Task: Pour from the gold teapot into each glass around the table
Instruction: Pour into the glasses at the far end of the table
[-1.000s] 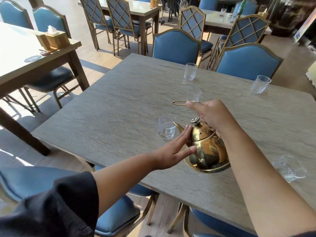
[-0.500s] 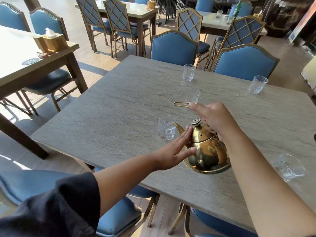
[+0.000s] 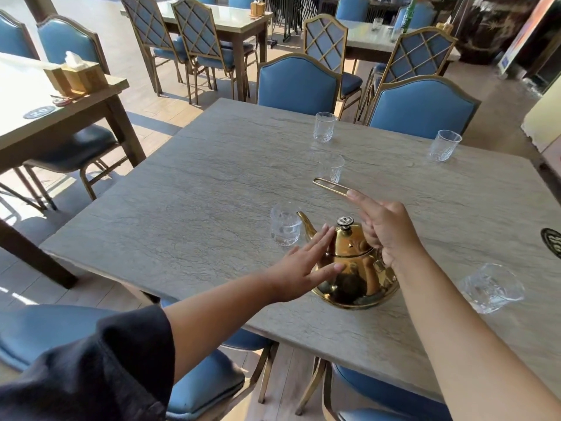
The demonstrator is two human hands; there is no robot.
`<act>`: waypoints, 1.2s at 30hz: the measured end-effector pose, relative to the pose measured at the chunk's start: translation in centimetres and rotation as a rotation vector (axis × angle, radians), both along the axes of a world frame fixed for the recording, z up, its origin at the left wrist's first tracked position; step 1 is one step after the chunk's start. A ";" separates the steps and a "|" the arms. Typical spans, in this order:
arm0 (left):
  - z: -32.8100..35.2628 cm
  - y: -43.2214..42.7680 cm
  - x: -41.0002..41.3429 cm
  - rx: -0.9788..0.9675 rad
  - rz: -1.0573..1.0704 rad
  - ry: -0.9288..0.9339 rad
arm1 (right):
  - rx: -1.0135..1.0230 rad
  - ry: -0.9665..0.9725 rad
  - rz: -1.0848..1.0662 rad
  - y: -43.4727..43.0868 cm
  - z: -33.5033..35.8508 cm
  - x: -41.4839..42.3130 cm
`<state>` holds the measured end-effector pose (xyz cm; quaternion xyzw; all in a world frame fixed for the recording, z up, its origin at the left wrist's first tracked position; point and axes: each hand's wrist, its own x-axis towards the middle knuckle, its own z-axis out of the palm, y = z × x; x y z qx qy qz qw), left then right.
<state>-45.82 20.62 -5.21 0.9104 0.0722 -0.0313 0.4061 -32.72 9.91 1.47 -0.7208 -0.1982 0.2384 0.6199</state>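
Note:
The gold teapot [image 3: 353,275] stands on the grey table [image 3: 182,192], its spout towards a clear glass [image 3: 285,227] just left of it. My left hand [image 3: 306,265] lies flat and open against the pot's left side, fingertips near the lid. My right hand [image 3: 385,229] hovers over the pot's right side with its fingers loosened; the index fingertip touches the raised wire handle [image 3: 329,186]. More glasses stand mid-table [image 3: 331,168], at the far edge [image 3: 324,127], far right [image 3: 444,145] and near right [image 3: 491,287].
Blue padded chairs [image 3: 299,83] ring the table on the far and near sides. A black coaster [image 3: 552,246] lies at the right edge. Another table [image 3: 45,126] with a wooden tissue box [image 3: 79,75] stands to the left.
My right hand's fingers have loosened and spread from their grip on the handle. The teapot has settled upright on the table, and my left hand stays against its side.

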 end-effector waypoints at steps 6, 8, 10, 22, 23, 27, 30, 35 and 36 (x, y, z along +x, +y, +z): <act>0.4 -1.2 0.3 0.005 0.030 -0.012 | 0.127 0.105 -0.011 -1.6 -0.8 0.5; 0.5 -1.3 0.4 0.006 0.038 -0.046 | 0.164 0.114 -0.041 -2.0 -1.0 0.7; 0.6 -1.2 0.6 -0.009 0.033 -0.066 | 0.185 0.113 -0.079 -2.1 -0.8 1.0; 2.5 4.0 8.3 0.141 -0.149 -0.028 | 0.133 0.029 -0.246 1.9 1.4 6.0; 2.6 4.5 9.1 0.127 -0.157 -0.016 | 0.130 0.034 -0.259 2.5 1.4 6.6; 2.6 6.4 12.1 0.082 -0.169 0.025 | 0.068 0.049 -0.284 4.6 1.8 9.0; 2.3 7.4 13.8 0.048 -0.176 0.032 | 0.004 0.020 -0.269 5.8 2.2 10.7; 1.9 8.5 15.9 -0.035 -0.171 -0.004 | -0.091 -0.059 -0.219 7.5 2.8 13.3; 1.8 8.6 16.3 -0.058 -0.165 -0.006 | -0.106 -0.071 -0.212 7.9 2.8 13.7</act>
